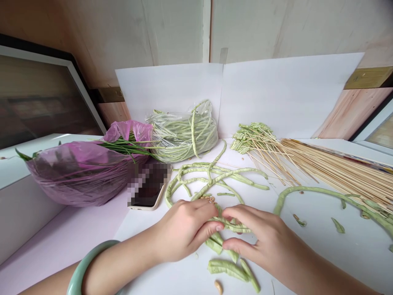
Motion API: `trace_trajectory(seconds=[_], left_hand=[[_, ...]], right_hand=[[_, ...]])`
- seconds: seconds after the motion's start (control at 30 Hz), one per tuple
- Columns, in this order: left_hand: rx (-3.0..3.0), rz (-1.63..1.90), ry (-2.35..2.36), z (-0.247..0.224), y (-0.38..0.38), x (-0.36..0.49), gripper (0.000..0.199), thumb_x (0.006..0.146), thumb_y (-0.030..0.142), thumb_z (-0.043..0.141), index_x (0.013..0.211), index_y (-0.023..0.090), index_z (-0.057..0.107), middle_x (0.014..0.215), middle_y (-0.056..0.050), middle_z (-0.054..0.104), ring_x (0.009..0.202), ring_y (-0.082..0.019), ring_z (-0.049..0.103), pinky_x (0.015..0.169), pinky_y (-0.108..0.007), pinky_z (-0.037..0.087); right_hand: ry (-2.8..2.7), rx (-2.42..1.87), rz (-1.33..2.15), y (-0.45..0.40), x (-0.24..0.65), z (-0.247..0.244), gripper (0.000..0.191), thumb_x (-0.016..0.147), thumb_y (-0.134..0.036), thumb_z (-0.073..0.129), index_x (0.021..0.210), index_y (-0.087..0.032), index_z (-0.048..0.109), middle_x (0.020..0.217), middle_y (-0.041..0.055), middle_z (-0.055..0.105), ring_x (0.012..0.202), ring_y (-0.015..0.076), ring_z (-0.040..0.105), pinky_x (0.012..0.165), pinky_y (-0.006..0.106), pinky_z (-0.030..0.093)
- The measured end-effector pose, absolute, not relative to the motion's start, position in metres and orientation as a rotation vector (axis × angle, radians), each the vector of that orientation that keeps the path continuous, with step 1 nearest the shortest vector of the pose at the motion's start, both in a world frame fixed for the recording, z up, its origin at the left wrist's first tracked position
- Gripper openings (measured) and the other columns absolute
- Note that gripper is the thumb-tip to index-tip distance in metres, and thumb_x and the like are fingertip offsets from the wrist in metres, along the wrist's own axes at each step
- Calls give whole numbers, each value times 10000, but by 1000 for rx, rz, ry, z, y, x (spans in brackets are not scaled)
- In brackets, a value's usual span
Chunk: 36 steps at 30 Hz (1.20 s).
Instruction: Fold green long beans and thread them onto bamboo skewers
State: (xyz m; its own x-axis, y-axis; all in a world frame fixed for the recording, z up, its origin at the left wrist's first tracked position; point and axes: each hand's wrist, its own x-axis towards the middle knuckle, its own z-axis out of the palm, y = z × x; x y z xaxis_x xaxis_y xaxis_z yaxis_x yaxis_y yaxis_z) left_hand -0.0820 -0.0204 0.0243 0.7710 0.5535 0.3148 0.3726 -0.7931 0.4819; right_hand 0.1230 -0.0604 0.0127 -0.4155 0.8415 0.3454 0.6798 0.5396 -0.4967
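Observation:
My left hand (196, 225) pinches a short length of pale green long bean (233, 225) between thumb and fingers. The bean runs across to my right hand (260, 229), whose fingers curl round its other end with the thumb lower down. Part of the grip is hidden behind the fingers. Below the hands lie loose bean pieces (227, 268) and a pale bean seed (218, 287). Several shelled seeds (208, 198) sit just beyond my left hand. Whole long beans (196, 168) lie tangled behind the hands.
A clear bag of long beans (184, 137) and a purple bag of greens (82, 172) stand at the back left, beside a phone (147, 188). Skewered bean pieces (254, 137) and wooden skewers (331, 166) lie right. Another long bean (316, 190) curves near my right arm.

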Motion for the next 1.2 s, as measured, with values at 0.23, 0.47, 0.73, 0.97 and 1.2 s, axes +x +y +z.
trace_trajectory(seconds=[0.23, 0.47, 0.73, 0.97, 1.2], left_hand=[[2653, 611, 730, 23, -20, -82, 260, 962, 366, 402, 841, 168, 519, 741, -17, 529, 611, -134, 491, 560, -232, 355], [2481, 473, 442, 26, -19, -80, 365, 961, 401, 415, 707, 169, 534, 691, -29, 526, 628, -140, 480, 575, -238, 369], [1852, 185, 120, 27, -19, -79, 453, 896, 518, 491, 663, 136, 563, 642, -57, 579, 627, -144, 532, 612, -231, 446], [1696, 58, 140, 29, -19, -76, 433, 842, 442, 619, 577, 162, 423, 535, 55, 345, 505, -69, 315, 531, -199, 345], [1625, -1, 162, 29, -15, -80, 556, 759, 506, 679, 466, 177, 340, 461, 63, 260, 452, -70, 235, 445, -248, 242]], right_hand=[[-2416, -1098, 110, -57, 123, 15, 260, 923, -99, 443, 692, -191, 521, 620, -23, 566, 544, 109, 542, 508, 208, 390], [-2436, -827, -143, -60, 122, 14, 361, 961, -132, 347, 629, -196, 475, 548, -46, 495, 470, 91, 461, 483, 248, 325], [-2569, -581, -350, -74, 119, 16, 347, 927, -147, 416, 587, -208, 459, 502, -38, 480, 455, 119, 409, 478, 314, 261], [-2551, -527, -346, -78, 120, 14, 300, 870, -80, 381, 604, -211, 427, 499, -35, 431, 446, 133, 332, 489, 318, 193], [-2608, -573, -289, -77, 129, 20, 261, 844, -79, 435, 618, -208, 448, 524, -33, 466, 475, 126, 390, 511, 306, 263]])
